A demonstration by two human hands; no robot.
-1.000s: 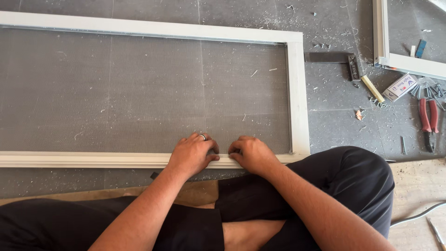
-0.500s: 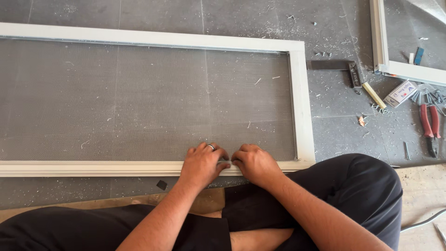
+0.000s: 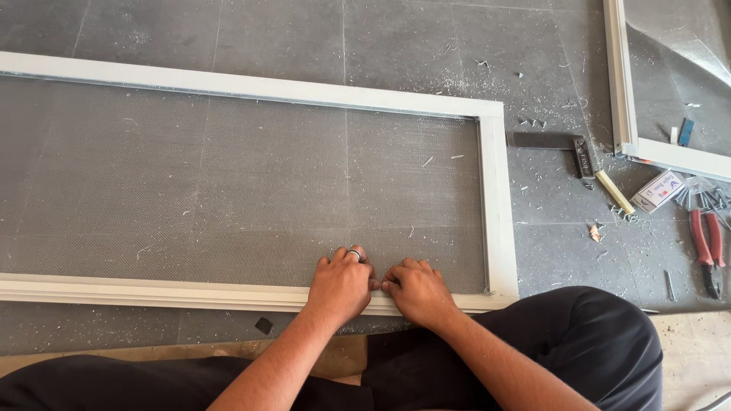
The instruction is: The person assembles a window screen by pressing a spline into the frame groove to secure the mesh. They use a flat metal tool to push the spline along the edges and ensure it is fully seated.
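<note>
I sat cross-legged on the grey tiled floor (image 3: 426, 46) with the white frame (image 3: 499, 205) lying flat in front of my knees, its long near rail running along the floor edge closest to me and its short end rail off to my right. The grey mesh screen (image 3: 228, 190) was stretched across the frame, reaching from the far rail to the near one.

My left hand (image 3: 341, 285) rested palm down on the near rail, fingers curled forward onto the mesh just past the rail's inner edge; a ring showed on one finger. It grasped nothing that I could see, only pressed down. My right hand (image 3: 417, 289) lay just beside it, the two thumbs touching or nearly so, its fingers likewise bent over the rail onto the mesh. Both hands sat near the frame's near right corner. Whether anything small was pinched under the fingertips I could not tell.

Beyond the frame's right end rail, on the floor, lay a dark metal try square (image 3: 567, 144), and near it a yellow-handled tool (image 3: 614, 192). Further right sat a small white box (image 3: 659, 190) and a pair of red-handled pliers (image 3: 707, 247). A second white frame (image 3: 620, 84) occupied the floor's far right corner. Pale shavings were scattered over the tiles around these things.
</note>
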